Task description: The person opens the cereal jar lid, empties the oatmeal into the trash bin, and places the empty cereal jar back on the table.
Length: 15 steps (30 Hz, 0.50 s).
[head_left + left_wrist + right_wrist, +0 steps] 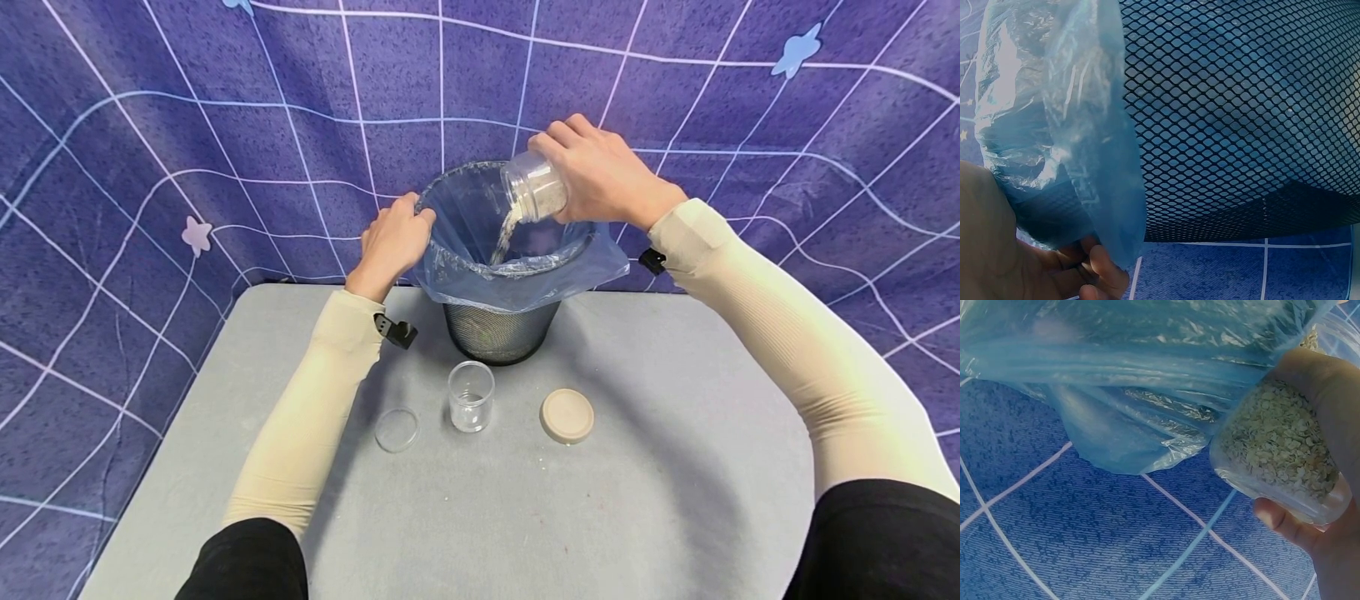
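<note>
My right hand (pixel 603 175) grips a clear jar (pixel 531 177), tipped with its mouth down to the left over a wastebasket. From the mouth a stream of pale flakes (pixel 507 233) falls into the blue bin bag (pixel 517 290). Through the jar wall, the right wrist view shows many oat-like flakes (pixel 1275 434) inside. My left hand (pixel 393 242) holds the left rim of the black mesh wastebasket (pixel 498 332), where the bag folds over it. In the left wrist view some fingers (pixel 1109 270) curl beneath the bag's loose edge.
In front of the wastebasket stands an open clear jar (pixel 471 398). A clear ring-shaped lid (pixel 397 430) lies to its left, and a beige lid (pixel 567 416) to its right. Small crumbs dot the grey table (pixel 480 525). A purple gridded cloth (pixel 315 75) hangs behind.
</note>
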{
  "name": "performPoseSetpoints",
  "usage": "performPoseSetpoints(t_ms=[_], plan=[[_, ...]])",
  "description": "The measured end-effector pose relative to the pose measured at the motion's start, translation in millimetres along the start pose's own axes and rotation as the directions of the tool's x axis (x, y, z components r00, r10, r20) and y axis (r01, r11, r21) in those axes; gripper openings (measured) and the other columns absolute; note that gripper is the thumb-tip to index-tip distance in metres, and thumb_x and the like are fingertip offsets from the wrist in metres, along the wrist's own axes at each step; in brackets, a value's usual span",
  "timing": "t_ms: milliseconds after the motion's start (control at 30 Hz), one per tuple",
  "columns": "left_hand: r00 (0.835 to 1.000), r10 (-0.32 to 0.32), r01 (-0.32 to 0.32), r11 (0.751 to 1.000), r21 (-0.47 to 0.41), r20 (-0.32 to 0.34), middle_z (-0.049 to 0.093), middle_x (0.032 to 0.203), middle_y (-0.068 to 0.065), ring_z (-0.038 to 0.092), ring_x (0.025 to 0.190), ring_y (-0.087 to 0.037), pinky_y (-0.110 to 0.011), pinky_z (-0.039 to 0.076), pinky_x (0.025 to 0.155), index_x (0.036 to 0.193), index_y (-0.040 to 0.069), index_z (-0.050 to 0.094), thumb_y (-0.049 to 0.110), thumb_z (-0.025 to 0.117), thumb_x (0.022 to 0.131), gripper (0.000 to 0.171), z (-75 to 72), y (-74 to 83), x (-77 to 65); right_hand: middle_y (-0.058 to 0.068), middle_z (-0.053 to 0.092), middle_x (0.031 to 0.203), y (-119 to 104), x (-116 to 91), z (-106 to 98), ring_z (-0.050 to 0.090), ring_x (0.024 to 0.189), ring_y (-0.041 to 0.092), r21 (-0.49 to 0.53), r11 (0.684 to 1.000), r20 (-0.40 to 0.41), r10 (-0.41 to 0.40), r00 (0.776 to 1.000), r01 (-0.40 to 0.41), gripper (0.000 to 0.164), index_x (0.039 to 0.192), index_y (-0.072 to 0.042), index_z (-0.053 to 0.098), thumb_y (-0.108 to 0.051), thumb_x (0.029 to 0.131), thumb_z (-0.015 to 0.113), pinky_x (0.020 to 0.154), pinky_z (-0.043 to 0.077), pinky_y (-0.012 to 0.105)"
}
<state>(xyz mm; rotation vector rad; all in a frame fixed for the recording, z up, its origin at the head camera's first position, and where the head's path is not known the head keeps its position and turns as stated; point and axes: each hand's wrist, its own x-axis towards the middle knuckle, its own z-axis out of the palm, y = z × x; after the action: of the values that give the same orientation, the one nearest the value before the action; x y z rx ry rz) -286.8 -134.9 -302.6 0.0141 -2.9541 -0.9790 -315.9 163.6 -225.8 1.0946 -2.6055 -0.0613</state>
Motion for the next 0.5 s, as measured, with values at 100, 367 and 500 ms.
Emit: performPoseSetpoints(t_ms=[100,367,500], plan=[[1.0,0.001,-0.001,1.0,0.0,0.002,0.055,0.157,-0.017,0.05,0.145,-0.045,-0.066,0.034,0.115,0.156,0.014,0.05,0.037,0.037,0.109,0.055,0.3,-0.1,0.1,0.023,0.057,0.135,0.2,-0.7,0.3,0.05,0.123,0.045,0.004,1.0,0.0,0.0,1.0,0.0,0.091,0.145,-0.002,0.053,-0.021,0.067,0.095,0.094,0.054,0.068],[1.0,0.002,-0.002,1.0,-0.001,0.007,0.052,0.16,-0.015,0.048,0.146,-0.045,-0.066,0.032,0.116,0.16,0.015,0.047,0.037,0.037,0.109,0.057,0.0,0.0,0.0,0.023,0.058,0.131,1.4,-1.3,1.5,0.051,0.121,0.046,-0.012,1.0,-0.021,-0.025,0.999,0.025,0.09,0.144,-0.001,0.053,-0.018,0.066,0.096,0.093,0.054,0.068],[1.0,0.004,-0.004,1.0,0.0,0.003,0.054,0.157,-0.016,0.049,0.145,-0.045,-0.066,0.033,0.115,0.156,0.013,0.05,0.037,0.037,0.109,0.055,-0.7,0.4,-0.3,0.024,0.058,0.131,1.5,-0.7,1.4,0.051,0.121,0.046,-0.022,0.999,-0.021,-0.033,0.999,0.033,0.09,0.143,-0.001,0.053,-0.019,0.066,0.096,0.092,0.054,0.068]])
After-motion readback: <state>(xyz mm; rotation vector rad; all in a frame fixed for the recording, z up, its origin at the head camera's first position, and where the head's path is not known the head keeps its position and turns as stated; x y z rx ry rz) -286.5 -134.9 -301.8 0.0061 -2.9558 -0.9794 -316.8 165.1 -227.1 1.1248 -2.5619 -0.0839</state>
